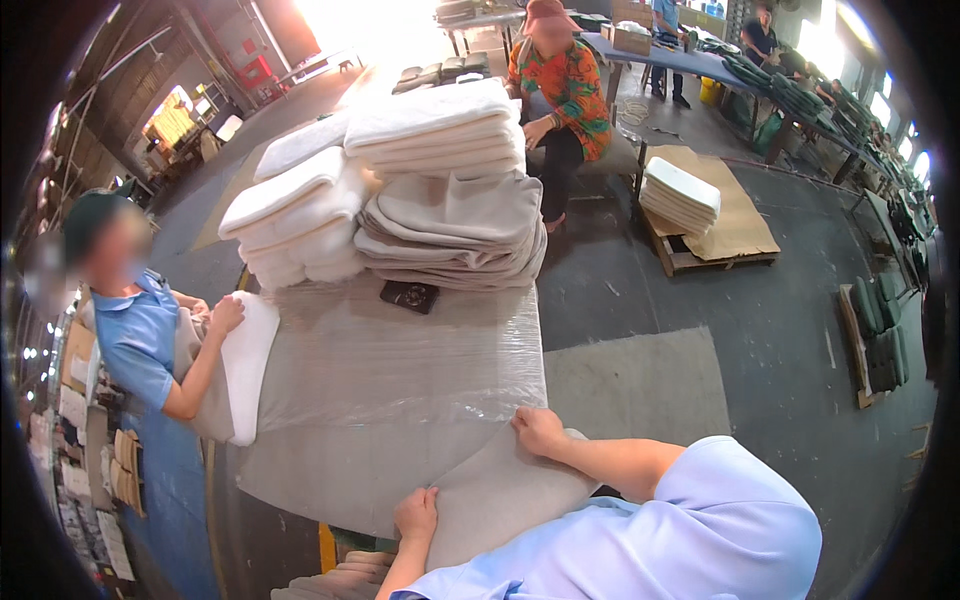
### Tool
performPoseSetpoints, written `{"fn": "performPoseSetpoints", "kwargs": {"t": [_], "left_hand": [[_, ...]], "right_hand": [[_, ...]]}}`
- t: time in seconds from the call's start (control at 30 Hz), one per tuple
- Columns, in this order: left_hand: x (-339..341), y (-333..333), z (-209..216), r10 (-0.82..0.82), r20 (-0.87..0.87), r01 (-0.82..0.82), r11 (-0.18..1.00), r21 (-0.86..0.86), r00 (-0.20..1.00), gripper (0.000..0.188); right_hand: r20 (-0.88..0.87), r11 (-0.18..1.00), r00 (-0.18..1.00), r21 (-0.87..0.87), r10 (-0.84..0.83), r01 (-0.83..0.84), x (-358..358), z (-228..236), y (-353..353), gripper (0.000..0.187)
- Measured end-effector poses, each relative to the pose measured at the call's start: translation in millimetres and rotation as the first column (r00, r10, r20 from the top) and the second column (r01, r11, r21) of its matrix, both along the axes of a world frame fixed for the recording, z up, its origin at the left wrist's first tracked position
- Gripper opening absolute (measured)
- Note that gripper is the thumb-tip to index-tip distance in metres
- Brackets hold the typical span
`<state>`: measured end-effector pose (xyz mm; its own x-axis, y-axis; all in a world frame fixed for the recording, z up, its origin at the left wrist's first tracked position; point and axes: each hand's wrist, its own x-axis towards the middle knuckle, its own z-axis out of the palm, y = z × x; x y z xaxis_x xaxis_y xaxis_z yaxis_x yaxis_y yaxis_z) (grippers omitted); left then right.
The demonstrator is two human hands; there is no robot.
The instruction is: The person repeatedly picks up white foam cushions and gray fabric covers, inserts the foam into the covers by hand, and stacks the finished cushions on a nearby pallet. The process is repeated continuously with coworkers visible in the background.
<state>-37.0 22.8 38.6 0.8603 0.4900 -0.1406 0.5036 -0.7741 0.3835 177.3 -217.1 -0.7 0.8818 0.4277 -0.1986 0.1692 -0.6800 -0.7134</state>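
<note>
A grey-beige fabric cushion cover (505,490) lies against my front at the near edge of the table (370,350). My left hand (417,513) is closed on its left edge, thumb up. Farther right, my right hand (540,432) grips the cover's far edge with curled fingers. A little pale edge shows beside the right hand; whether a pad is inside I cannot tell. Clear plastic film (480,375) covers the tabletop beyond. Farther back stand a stack of folded beige covers (455,225) and piles of thick white pads (435,130).
A dark flat object (409,296) lies before the stacks. At left a co-worker (150,330) holds a white pad (250,365); another person (560,90) sits behind the piles. White pads (682,192) rest on a cardboard-covered pallet (735,205). More folded covers (345,578) are below my left arm.
</note>
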Motion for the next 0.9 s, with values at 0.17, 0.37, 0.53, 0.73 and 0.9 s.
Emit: {"fn": "performPoseSetpoints", "kwargs": {"t": [0.17,0.37,0.53,0.73,0.9], "left_hand": [[-38.3,12.2,20.6,0.262,0.093,-0.257,0.964,-0.061,0.961,0.040],[-127.5,2.7,22.7,0.451,-0.067,-0.368,0.623,-0.690,0.890,0.049],[-126.8,-4.9,23.0,0.486,-0.344,-0.345,-0.092,-0.934,0.803,0.056],[-79.1,-57.2,57.6,0.770,0.161,0.203,0.041,-0.978,0.618,0.062],[-16.1,-133.1,69.0,0.814,0.343,0.309,0.212,-0.927,0.469,0.062]], "right_hand": [[-0.107,0.986,0.990,-0.125,0.094,-0.107,13.9,39.2,-50.8,0.051],[-0.847,0.904,0.431,-0.126,-0.312,0.408,-34.3,96.7,-127.0,0.068],[-0.912,0.835,0.390,0.114,-0.126,0.538,-24.2,83.1,-123.3,0.056],[-0.578,0.380,0.775,0.797,0.255,0.469,63.8,204.3,-49.1,0.061],[-0.356,0.333,0.864,0.912,0.356,0.239,-5.8,210.8,3.6,0.088]]}}
